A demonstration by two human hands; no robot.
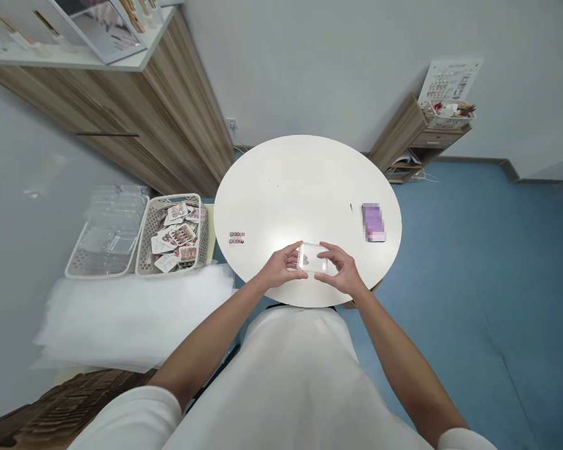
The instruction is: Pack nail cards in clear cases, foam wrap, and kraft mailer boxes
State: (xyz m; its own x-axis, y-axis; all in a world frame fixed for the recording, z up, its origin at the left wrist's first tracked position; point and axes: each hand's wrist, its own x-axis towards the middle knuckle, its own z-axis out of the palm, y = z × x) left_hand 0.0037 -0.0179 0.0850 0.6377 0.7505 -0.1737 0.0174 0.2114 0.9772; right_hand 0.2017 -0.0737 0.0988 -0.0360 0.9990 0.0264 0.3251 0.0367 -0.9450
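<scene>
A small clear plastic box [313,258] is held between my two hands over the near part of the round white table [304,181]. My left hand [284,264] grips its left end, thumb below and fingers above. On the right end, my right hand [340,269] holds it the same way. The box looks see-through, and I cannot make out whether anything lies inside. Left of my hands, a small card with nail designs [237,238] lies flat on the table. At the right side of the tabletop rests a purple blurred object [373,222].
To the left stand a white basket of nail cards [141,256] and a basket of stacked clear trays [82,265]. White sheets [131,315] lie in front of them. A wooden cabinet [178,106] stands behind left; a small shelf unit [398,134] stands behind right.
</scene>
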